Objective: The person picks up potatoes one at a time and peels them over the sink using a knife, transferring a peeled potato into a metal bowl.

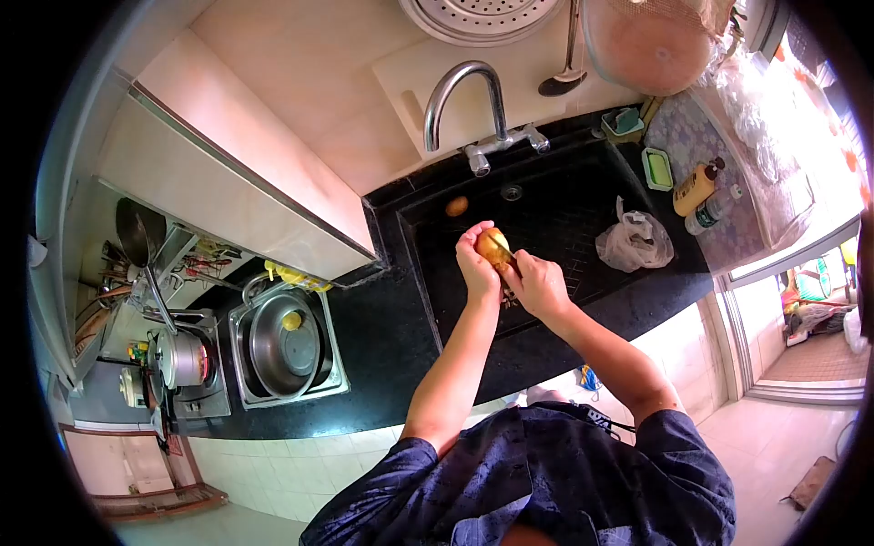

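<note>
Over the black sink (428, 282), my left hand (477, 266) is wrapped round a potato (492, 244), whose skin looks partly pared to pale yellow. My right hand (541, 286) is closed round a slim dark tool (502, 246) that lies against the potato; its handle is hidden in my fist and I cannot tell whether it is a peeler or a knife. Another brown potato (456, 207) rests in the sink beyond my left hand. To the left, a pale yellow peeled potato (291, 321) sits inside a metal basin (264, 341).
A curved tap (492, 77) arches over the sink's back edge. On the sink's right side lies a knotted plastic bag (635, 241). A green soap dish (657, 169) and a yellow pump bottle (696, 189) stand beyond it. A pot (180, 358) is on the stove at far left.
</note>
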A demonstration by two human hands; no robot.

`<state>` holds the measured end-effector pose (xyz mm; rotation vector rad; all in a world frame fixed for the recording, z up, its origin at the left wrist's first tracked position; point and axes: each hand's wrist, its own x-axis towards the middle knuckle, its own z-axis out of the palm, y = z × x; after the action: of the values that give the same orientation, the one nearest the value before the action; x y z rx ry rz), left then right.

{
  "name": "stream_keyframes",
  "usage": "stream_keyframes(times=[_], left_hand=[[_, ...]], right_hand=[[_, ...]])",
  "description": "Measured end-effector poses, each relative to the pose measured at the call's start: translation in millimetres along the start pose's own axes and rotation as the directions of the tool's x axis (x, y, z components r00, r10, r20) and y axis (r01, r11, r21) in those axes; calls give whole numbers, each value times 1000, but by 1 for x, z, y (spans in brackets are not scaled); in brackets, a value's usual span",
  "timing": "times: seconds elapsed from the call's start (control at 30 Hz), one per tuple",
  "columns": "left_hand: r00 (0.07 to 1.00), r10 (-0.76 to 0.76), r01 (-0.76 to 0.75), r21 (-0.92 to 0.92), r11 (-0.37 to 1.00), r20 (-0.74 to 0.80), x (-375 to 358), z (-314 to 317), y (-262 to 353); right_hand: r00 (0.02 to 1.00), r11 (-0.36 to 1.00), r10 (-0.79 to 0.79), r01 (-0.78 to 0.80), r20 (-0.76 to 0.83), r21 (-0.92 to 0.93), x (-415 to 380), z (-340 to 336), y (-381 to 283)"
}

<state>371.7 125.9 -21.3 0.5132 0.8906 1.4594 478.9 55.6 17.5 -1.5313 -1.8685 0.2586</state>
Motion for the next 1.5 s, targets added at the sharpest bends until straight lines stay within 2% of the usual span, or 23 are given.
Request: stream_keyframes(times=[0.07,0.17,0.23,0.3,0.33,0.4,0.43,0.47,0.5,0.53,0.6,0.63,0.67,0.77,0.8,0.93,1.07,1.17,1.23,1.3,1.37,1.43,1.5], left_hand=[[999,-33,33,-27,999,-9,3,-4,-4],[998,9,-10,-19,1000,-68,-9,3,2],[992,107,-109,30,994,62,1,-5,-1],[991,131,-132,122,984,17,2,-1,-6],[993,113,-114,77,990,14,3,-1,-6],[997,71,-71,-5,997,14,1,-1,-3],[996,89,-90,38,995,20,1,1,-3],[994,108,-109,83,991,22,0,1,-3],[992,127,-129,126,984,27,-2,3,0],[997,77,-78,27,997,27,-6,9,7],[1000,27,-27,-12,1000,6,0,6,-2],[1000,9,-9,-35,999,2,5,7,-6],[1000,8,-6,-80,997,21,6,4,-10],[998,-59,57,100,993,17,-5,11,2],[992,-58,55,28,998,116,-7,5,3],[989,-80,79,8,997,124,-3,1,7],[988,-130,136,-65,989,86,-8,8,8],[979,-200,198,-56,979,-36,-21,25,26],[1000,5,-5,-3,1000,16,-3,7,5],[990,138,-139,46,989,40,0,3,7],[998,60,-60,17,998,-15,1,7,14],[999,18,-19,-33,999,-39,4,9,14],[997,57,-58,-18,998,-61,1,8,13]], right_hand=[[998,998,-52,50,34,49,-4,1,0],[995,995,-100,100,28,1,4,-8,6],[998,998,34,-32,50,-52,13,-23,-2],[1000,999,21,-21,5,34,4,-8,-3],[997,995,-83,83,-12,51,0,-2,-3],[996,994,-94,94,5,53,-2,-4,2],[993,992,-113,112,22,53,2,-8,4],[993,993,-111,112,-43,31,6,-12,5],[998,998,-32,35,-55,58,9,-23,1],[999,998,-17,20,-50,54,9,-21,2],[999,996,34,-31,-42,83,1,-8,0],[997,994,-61,64,-39,88,-4,-6,0],[997,993,-68,70,-25,98,-5,-6,4],[999,993,-50,52,-22,107,-3,-14,9],[999,994,-39,42,-28,105,-2,-17,10],[988,986,146,-150,52,78,7,-33,4],[992,990,121,-123,29,74,2,-8,5],[999,996,-31,34,-36,87,-8,3,0],[996,993,-90,91,-24,75,2,-4,1],[1000,1000,9,-8,-18,4,14,-19,-7],[999,999,35,-35,2,-14,12,-10,-5],[998,997,-68,68,-7,27,6,0,-5],[998,998,-57,56,17,19,4,-1,-6]])
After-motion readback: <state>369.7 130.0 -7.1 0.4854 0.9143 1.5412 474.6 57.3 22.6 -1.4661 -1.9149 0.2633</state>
